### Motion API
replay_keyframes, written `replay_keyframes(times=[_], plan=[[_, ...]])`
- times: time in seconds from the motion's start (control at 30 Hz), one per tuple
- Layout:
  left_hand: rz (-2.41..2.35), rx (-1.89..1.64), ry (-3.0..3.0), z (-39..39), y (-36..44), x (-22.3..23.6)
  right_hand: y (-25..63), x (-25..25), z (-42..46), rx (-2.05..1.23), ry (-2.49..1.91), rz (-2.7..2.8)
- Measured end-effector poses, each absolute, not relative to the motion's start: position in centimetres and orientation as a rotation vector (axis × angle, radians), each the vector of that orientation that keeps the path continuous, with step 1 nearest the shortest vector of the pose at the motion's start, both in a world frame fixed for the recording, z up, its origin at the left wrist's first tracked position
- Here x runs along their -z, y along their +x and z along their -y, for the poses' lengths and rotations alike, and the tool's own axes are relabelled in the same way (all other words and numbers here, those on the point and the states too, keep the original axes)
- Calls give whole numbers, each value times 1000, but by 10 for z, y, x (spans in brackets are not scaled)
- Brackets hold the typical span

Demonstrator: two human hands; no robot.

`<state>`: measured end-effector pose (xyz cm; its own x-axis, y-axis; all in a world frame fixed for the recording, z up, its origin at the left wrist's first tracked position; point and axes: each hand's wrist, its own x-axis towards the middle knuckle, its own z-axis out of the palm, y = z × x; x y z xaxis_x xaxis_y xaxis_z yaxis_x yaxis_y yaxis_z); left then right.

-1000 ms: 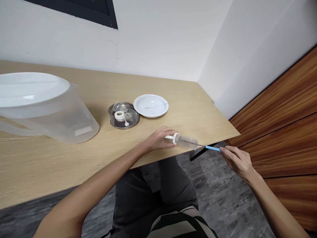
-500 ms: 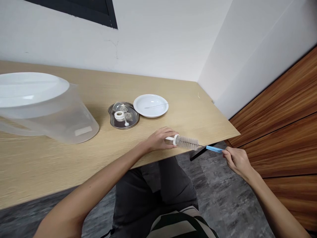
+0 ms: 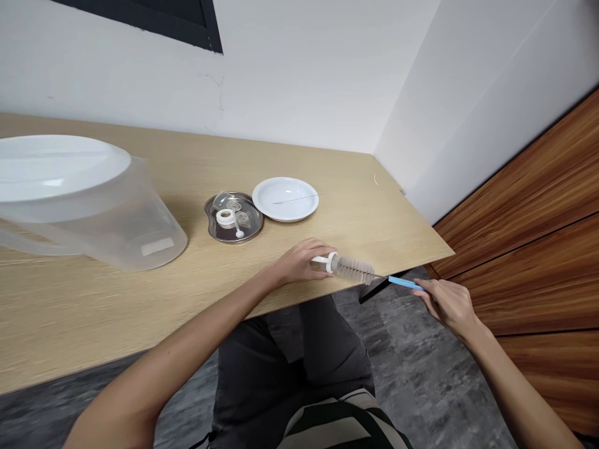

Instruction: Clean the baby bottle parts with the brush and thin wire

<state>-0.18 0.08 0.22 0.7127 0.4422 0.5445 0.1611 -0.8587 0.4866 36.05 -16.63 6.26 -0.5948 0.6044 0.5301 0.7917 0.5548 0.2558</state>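
My left hand [image 3: 305, 262] is wrapped round a clear baby bottle [image 3: 318, 264], tilted on its side over the table's front edge. A white ring with a handle [image 3: 330, 262] sits at the bottle's mouth end. The bottle brush [image 3: 354, 269] has its pale bristles lined up with that mouth, mostly showing outside it; whether the tip is inside I cannot tell. Out past the edge, my right hand [image 3: 448, 302] is closed on the brush's blue handle [image 3: 403, 283]. The bottle's base is hidden by my left palm.
A kidney-shaped metal tray [image 3: 216, 234] holds a white ring, a clear cap and small bottle parts. Touching it is a white plate [image 3: 285, 213] with a thin wire brush. A large lidded pitcher [image 3: 116, 237] stands at left; wooden panels [image 3: 538, 231] rise at right.
My right hand has turned slightly, rotating the blue handle with it and shifting its grip a little leftward. The bottle and my left hand have barely moved.
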Motion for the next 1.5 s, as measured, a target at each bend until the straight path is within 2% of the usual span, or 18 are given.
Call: replay_keyframes(times=[0.3, 0.53, 0.7, 0.9, 1.2, 1.37, 1.5], plan=[[-481, -924, 2512, -2, -2, -1, 352, -64, 167, 493, -1329, 2294], [-498, -954, 2502, -1, -2, -3, 357, -66, 168, 677, -1060, 2393], [-464, -948, 2514, -1, -2, -3, 356, -64, 167, 741, -1164, 2366], [-478, -932, 2522, -2, -1, -2, 356, -59, 168, 599, -1319, 2305], [-483, -959, 2527, -3, -3, -1, 365, -61, 168, 977, -1010, 2440], [-455, -984, 2530, -2, -2, -1, 351, -60, 163, 684, -1144, 2339], [-450, -993, 2543, -2, -2, -1, 336, -67, 163, 245, -1481, 2225]])
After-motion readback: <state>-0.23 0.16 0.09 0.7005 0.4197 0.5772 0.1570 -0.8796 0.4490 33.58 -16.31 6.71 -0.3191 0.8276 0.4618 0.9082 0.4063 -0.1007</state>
